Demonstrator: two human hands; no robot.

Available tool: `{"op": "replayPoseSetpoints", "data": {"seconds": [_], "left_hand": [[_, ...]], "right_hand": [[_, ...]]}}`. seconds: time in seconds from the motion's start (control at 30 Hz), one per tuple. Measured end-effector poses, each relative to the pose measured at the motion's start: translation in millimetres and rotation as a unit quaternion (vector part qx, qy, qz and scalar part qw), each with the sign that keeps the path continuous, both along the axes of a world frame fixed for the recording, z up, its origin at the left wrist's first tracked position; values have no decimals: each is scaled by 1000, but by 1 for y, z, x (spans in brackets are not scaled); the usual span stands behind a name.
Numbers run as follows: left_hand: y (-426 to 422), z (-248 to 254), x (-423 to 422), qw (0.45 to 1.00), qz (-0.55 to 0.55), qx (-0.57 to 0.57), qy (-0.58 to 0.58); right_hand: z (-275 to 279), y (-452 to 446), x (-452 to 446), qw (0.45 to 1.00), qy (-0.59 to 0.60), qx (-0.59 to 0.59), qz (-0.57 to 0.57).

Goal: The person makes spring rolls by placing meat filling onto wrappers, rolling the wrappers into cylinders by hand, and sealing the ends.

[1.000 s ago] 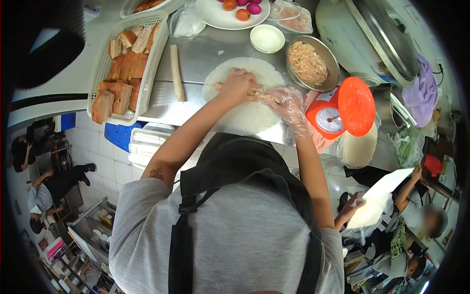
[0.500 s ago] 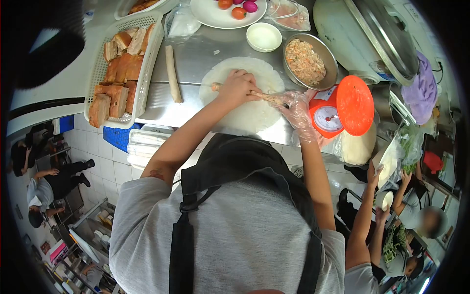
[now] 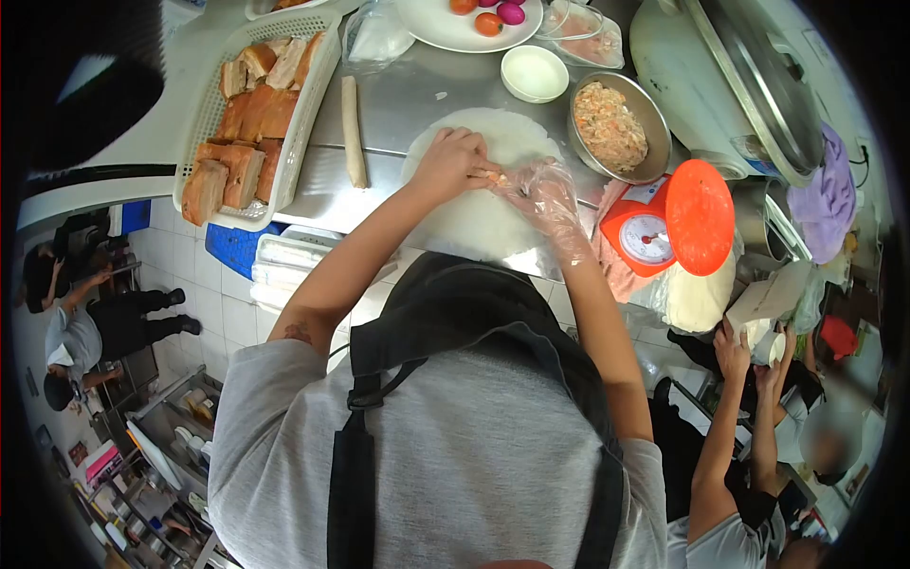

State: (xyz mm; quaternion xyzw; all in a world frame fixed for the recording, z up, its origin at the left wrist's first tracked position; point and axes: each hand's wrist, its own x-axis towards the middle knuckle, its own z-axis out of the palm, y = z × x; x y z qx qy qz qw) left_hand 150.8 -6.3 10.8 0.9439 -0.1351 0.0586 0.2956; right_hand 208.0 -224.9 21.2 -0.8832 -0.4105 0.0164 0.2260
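A large round of thin white wrappers (image 3: 474, 228) lies on the steel counter under both my hands. My bare left hand (image 3: 453, 169) rests on its upper part, the fingers curled and their tips pressed against an orange-flecked strip of filling (image 3: 496, 177). From the other side my right hand (image 3: 548, 194), in a clear plastic glove, closes its fingers at the same strip. My hands nearly meet, and most of the filling is hidden by them. To the right, a steel bowl (image 3: 661, 142) contains more of the chopped filling (image 3: 609, 128).
A white basket (image 3: 318, 100) with roasted meat pieces and a rolling pin (image 3: 353, 133) lie left. A small white bowl (image 3: 535, 74) and plate (image 3: 431, 33) stand behind. A red scale (image 3: 645, 237) sits right; co-workers' hands (image 3: 735, 353) are lower right.
My gloved right hand has moved left, closer to my left hand, and less filling shows between them. The counter view has shifted slightly right. A co-worker at lower right has moved a container.
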Motion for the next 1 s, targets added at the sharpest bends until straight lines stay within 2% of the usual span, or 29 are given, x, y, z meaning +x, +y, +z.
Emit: {"op": "replayPoseSetpoints", "data": {"seconds": [0.17, 0.23, 0.3, 0.37, 0.47, 0.57, 0.67, 0.77, 0.87, 0.97, 1.0], "left_hand": [[10, 8, 2, 999, -22, 27, 4], [14, 12, -1, 999, -12, 49, -16], [25, -9, 3, 998, -11, 53, 8], [24, -8, 2, 999, -14, 42, 12], [27, -8, -5, 999, 13, 31, -12], [34, -5, -13, 999, 13, 37, 21], [40, -3, -13, 999, 2, 30, -22], [48, 9, -17, 999, 9, 35, 13], [56, 3, -17, 999, 3, 41, 10], [58, 12, -20, 999, 9, 46, 1], [59, 14, -20, 999, 14, 48, -2]], "right_hand": [[-28, 4, 8, 991, -68, 110, 43], [-33, 7, 4, 994, -53, 93, 7], [-19, 13, -2, 996, 0, 80, -29], [-23, 12, 4, 1000, 11, 20, 2], [-7, 22, -4, 998, -42, 43, 16], [-53, 29, 4, 997, 64, 42, -6], [-3, 40, -4, 997, 75, -27, 16], [-11, 46, -3, 998, 64, -16, 0], [8, 52, -9, 996, 93, -16, 0], [-15, 61, -3, 995, 74, -73, -4], [-12, 63, -3, 995, 83, -57, -2]]}}
